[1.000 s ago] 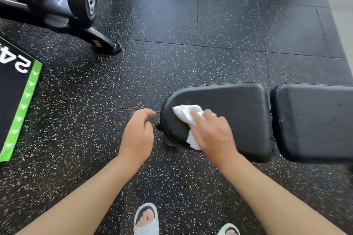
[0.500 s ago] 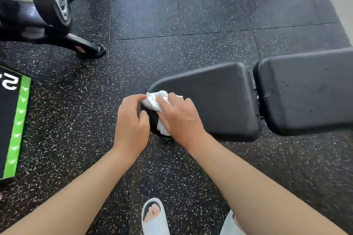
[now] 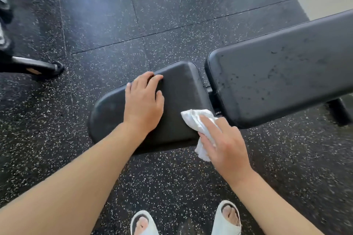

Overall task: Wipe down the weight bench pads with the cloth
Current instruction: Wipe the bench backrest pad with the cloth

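left hand: yours, flat on seat pad, fingers spread, holding nothing.
right hand: your fingers press white cloth onto the seat pad's near right corner.
cloth: bunched, part hangs over the surface edge.
back pad: just right of seat pad, narrow gap; dark specks, probably droplets.
floor: speckled black rubber tiles.
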Motion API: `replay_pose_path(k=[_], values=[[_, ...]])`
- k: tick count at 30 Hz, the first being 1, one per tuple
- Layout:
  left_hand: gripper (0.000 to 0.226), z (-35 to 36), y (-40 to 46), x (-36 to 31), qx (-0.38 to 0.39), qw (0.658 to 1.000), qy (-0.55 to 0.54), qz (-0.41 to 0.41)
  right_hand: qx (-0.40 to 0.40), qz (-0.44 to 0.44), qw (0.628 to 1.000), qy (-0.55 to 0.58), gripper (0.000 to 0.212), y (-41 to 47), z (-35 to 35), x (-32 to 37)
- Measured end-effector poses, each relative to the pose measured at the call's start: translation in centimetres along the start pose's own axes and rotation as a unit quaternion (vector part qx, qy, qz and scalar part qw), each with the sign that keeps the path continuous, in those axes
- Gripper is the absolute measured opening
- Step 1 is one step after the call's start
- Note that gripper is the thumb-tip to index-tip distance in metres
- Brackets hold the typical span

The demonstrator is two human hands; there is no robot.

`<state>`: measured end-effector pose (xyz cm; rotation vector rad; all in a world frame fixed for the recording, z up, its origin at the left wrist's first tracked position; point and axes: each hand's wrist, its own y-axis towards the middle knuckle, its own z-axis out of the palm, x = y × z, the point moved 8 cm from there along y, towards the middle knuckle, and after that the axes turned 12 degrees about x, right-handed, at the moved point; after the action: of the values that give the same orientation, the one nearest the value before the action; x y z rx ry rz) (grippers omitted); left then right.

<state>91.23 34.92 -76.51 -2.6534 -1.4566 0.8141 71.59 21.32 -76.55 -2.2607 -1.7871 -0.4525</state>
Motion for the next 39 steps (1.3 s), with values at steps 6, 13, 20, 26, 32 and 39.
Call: replay_pose_path(k=[6,13,20,26,32,39], values=[[0.056,1.8,-0.4,-0.2,-0.039,0.997,0.063,-0.021,-0.001,0.113,0.987,0.114,0.037,0.4,0.5,-0.9],[0.059,1.8,0.0,-0.5,-0.053,0.994,0.088,-0.021,-0.019,0.2,0.971,0.128,0.038,14.6,0.2,-1.6],[0.058,1.8,0.2,-0.7,-0.068,0.992,0.105,-0.014,0.011,0.16,0.981,0.107,0.031,20.3,0.7,-0.9],[0.058,2.0,0.2,-0.4,-0.079,0.99,0.114,-0.006,-0.058,0.123,0.983,0.122,0.039,4.5,-0.5,-0.6],[0.057,2.2,0.2,-0.2,-0.082,0.99,0.115,-0.006,-0.053,0.136,0.977,0.156,0.035,3.0,0.5,-1.7],[0.059,2.2,0.3,-0.1,-0.082,0.99,0.116,-0.004,-0.009,0.128,0.972,0.196,0.025,13.6,-0.8,-0.9]])
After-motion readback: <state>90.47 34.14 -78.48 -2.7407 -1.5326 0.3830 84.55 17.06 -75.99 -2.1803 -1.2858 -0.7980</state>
